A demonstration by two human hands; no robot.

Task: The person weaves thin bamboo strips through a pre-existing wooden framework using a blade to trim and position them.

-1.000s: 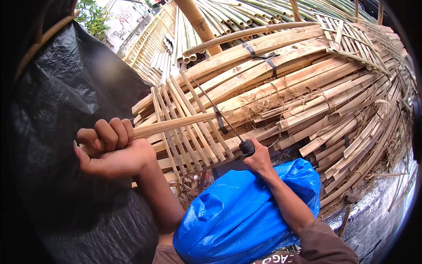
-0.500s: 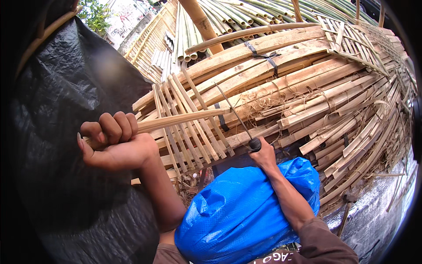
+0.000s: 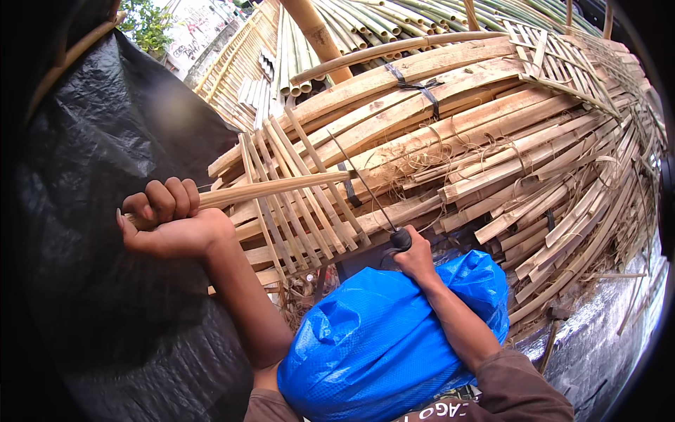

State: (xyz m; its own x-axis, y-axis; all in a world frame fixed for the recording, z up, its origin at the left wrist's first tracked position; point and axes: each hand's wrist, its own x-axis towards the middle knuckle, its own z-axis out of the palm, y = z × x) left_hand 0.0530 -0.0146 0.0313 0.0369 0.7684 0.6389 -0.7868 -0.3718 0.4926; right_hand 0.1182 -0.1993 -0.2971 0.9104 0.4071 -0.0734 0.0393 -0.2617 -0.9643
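Raised at the left, my left hand (image 3: 171, 216) is closed in a fist round a pale split-bamboo strip (image 3: 271, 188), which points to the right. My right hand (image 3: 415, 257), right of centre, grips the dark handle of a long thin-bladed knife (image 3: 380, 206). Its narrow blade slants up and to the left, crossing the strip near its far end; whether they touch I cannot tell. Beneath the strip lies a row of narrow bamboo slats (image 3: 304, 211), set side by side across larger lengths. A blue plastic sheet (image 3: 373, 337) covers my lap between the forearms.
Stacked split-bamboo lengths (image 3: 485, 123), partly bound with black ties, fill the middle and right. Green bamboo poles (image 3: 394, 17) lie beyond, near an upright pole (image 3: 315, 39). A black plastic sheet (image 3: 91, 176) hangs at the left. A hammer-like tool (image 3: 554, 330) rests at lower right.
My left hand and the bamboo strip have shifted slightly left. The knife has moved a little left as well, still held in my right hand. The whole view has shifted slightly.
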